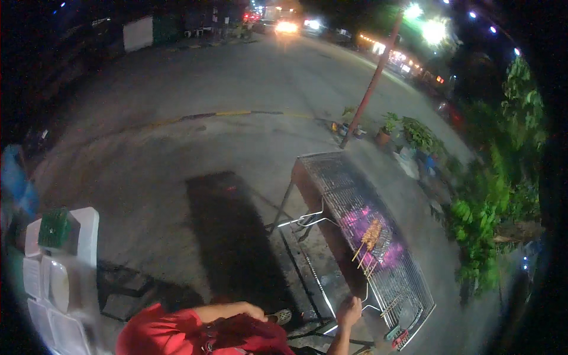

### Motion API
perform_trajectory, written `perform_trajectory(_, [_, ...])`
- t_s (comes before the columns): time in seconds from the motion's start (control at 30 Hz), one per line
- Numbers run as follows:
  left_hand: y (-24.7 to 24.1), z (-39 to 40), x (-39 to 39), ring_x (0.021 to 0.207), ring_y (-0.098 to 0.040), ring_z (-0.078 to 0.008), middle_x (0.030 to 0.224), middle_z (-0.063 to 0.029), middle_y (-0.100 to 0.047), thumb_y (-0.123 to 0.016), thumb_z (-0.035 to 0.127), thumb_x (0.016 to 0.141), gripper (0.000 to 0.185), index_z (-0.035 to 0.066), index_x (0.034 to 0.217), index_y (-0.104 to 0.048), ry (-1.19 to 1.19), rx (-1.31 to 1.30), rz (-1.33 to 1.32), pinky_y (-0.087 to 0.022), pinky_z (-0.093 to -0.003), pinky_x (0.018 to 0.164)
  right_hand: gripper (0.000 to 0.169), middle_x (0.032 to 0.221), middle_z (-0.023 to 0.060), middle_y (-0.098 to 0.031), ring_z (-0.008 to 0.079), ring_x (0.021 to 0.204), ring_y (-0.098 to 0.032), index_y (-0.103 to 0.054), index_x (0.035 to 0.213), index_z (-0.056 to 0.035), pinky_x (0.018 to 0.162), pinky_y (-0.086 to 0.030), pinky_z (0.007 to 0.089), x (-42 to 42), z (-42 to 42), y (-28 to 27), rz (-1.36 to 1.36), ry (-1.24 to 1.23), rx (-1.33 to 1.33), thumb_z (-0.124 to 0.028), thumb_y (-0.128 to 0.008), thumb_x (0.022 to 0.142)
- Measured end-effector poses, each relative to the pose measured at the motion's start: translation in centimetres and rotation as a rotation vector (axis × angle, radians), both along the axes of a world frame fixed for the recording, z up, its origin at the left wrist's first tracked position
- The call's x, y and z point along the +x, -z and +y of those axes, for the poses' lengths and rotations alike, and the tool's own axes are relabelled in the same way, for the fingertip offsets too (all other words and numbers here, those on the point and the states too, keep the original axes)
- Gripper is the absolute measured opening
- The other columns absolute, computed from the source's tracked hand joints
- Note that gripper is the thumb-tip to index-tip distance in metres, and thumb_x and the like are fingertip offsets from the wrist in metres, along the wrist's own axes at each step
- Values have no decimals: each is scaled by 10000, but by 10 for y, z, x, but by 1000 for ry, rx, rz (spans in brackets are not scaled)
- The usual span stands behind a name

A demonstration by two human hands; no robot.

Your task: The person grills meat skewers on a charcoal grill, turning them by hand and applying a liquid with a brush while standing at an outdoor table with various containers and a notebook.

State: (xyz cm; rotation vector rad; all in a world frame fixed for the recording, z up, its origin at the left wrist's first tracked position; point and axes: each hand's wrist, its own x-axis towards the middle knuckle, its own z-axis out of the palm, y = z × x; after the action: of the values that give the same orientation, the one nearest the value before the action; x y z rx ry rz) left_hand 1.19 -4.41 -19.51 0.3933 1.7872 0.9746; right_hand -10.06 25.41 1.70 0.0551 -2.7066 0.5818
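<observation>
A long charcoal grill [386,275] with a wire grate runs along my right side. Purple-pink glowing coals [355,218] show through its middle. Several meat skewers [372,234] lie over them, their sticks pointing towards me. My right hand [349,311] has curled fingers beside the grill's near side, close to a bent metal handle [366,296]; whether it grips anything is unclear. My left hand [254,311] is low in front of my red shirt, its fingers partly hidden. Tongs with red and green grips [398,336] rest on the grill's near end.
A white table [91,239] at left bears several plastic containers [57,284] and a green basket [54,230]. A reddish pole [372,84] and potted plants [387,126] stand past the grill. Leafy shrubs [481,222] are at right. Vehicle headlights [286,28] shine across the pavement.
</observation>
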Motion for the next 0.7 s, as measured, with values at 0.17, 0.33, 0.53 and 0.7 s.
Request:
perform_trajectory(0.17, [-2, -17, 45, 721, -562, -251, 812, -150, -621, -408, 519, 908, 606, -44, 817, -612, 116, -95, -43, -437, -442, 648, 57, 762, 154, -528, 387, 740, -537, -521, 730, -45, 625, -423, 470, 4, 7, 7, 77, -25, 41, -97, -540, 741])
perform_trajectory(0.33, [0, -37, 69, 771, -580, -270, 857, -148, -635, -382, 553, 910, 649, -46, 856, -625, 110, -130, -19, -450, -441, 673, 94, 751, 169, -535, 392, 754, -539, -520, 713, -29, 638, -430, 477, 1, 1, 3, 65, 7, 128, -108, -528, 765])
perform_trajectory(0.53, [-6, -48, 84, 831, -603, -292, 912, -146, -653, -349, 592, 913, 705, -49, 902, -641, 174, -168, -50, -465, -440, 704, 137, 815, 173, -557, 397, 795, -548, -543, 761, -24, 668, -436, 481, 3, -1, -3, 9, 2, 161, -139, -486, 807])
perform_trajectory(0.7, [19, -66, 102, 979, -603, -336, 1052, -159, -647, -373, 589, 909, 688, -36, 1009, -642, 52, -153, 106, -478, -450, 791, 83, 820, 161, -564, 384, 788, -558, -556, 773, -46, 662, -444, 478, 1, -4, 0, 67, -5, 160, -118, -516, 782])
